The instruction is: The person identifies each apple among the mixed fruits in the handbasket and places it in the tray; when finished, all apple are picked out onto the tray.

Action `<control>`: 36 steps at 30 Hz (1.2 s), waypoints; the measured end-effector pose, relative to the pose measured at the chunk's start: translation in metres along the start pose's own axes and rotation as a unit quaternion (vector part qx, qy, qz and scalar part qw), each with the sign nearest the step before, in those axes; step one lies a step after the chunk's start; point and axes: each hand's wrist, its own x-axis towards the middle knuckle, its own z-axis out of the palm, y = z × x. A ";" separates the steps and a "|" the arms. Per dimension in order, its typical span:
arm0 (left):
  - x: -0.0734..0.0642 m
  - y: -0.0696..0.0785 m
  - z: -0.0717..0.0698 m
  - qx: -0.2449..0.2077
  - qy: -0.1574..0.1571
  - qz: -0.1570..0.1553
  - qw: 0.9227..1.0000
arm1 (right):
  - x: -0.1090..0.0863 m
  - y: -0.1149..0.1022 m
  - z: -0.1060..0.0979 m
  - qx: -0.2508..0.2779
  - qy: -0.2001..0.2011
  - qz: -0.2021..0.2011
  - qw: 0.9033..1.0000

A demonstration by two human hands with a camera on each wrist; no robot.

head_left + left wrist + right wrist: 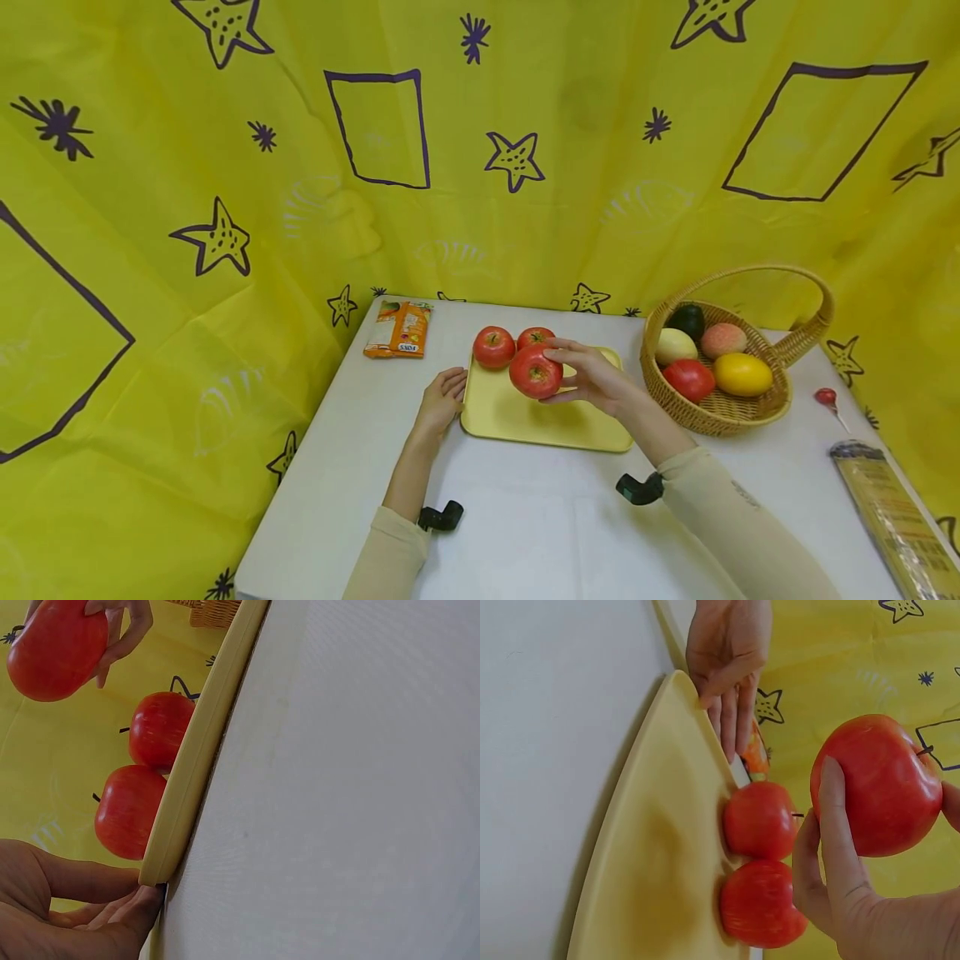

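My right hand (600, 379) holds a red apple (534, 373) above the yellow tray (525, 422), fingers and thumb on opposite sides of the fruit. Two more red apples sit side by side at the tray's far left, one in the corner (493, 347) and the other (536, 336) partly hidden behind the held one. At the tray's left edge, my left hand (441, 406) pinches the rim. The left wrist view shows its thumb (94, 879) over the rim and the other fingers below.
A wicker basket (716, 427) with several fruits, among them a yellow one (742, 374), stands right of the tray. An orange packet (399, 330) lies at the back left. On the right are a red lollipop (826, 397) and a long clear-and-yellow package (896, 517). Yellow curtain surrounds the white table.
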 end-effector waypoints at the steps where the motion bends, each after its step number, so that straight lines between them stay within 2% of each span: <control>1: 0.000 0.000 0.000 0.000 0.000 0.000 1.000 | 0.001 0.001 0.001 -0.002 -0.002 -0.002 1.000; 7: 0.000 0.001 0.000 0.001 -0.003 0.001 1.000 | 0.011 0.009 0.008 -0.008 0.013 0.001 1.000; 15: 0.000 0.000 -0.001 0.005 -0.004 0.005 1.000 | 0.023 0.021 0.024 0.016 0.033 0.003 0.999; 26: -0.001 0.001 -0.001 0.007 0.000 0.006 1.000 | 0.039 0.032 0.045 -0.027 0.069 0.014 0.997; 36: -0.003 0.002 0.000 0.012 -0.003 0.007 1.000 | 0.053 0.047 0.053 -0.019 0.081 0.012 0.996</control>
